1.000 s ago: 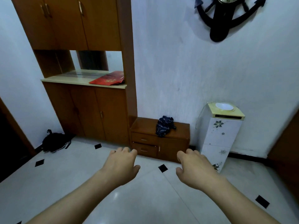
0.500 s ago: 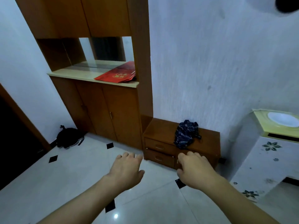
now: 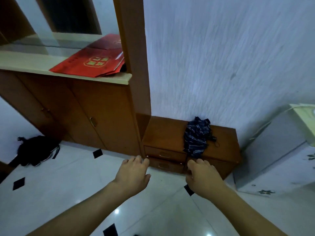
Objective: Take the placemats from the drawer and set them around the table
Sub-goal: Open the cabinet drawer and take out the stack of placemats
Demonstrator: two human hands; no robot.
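A low wooden drawer unit point(image 3: 166, 132) stands against the white wall, with an upper drawer point(image 3: 165, 155) and a lower drawer point(image 3: 166, 166), both closed. No placemats and no table are in view. My left hand point(image 3: 134, 176) reaches forward, palm down, fingers loosely curled, just short of the unit's left corner and holding nothing. My right hand point(image 3: 203, 178) is stretched out the same way in front of the lower drawer's right end, empty too.
A crumpled dark striped cloth point(image 3: 196, 137) lies on the drawer unit. A tall wooden cabinet point(image 3: 95, 113) with a ledge holding red folders point(image 3: 90, 63) stands on the left. A black bag point(image 3: 36, 149) sits on the tiled floor. A white flowered appliance point(image 3: 279, 157) stands at the right.
I have moved closer to the drawer unit and the view has tilted down. Both hands have stayed stretched out in front and now nearly reach the drawers.
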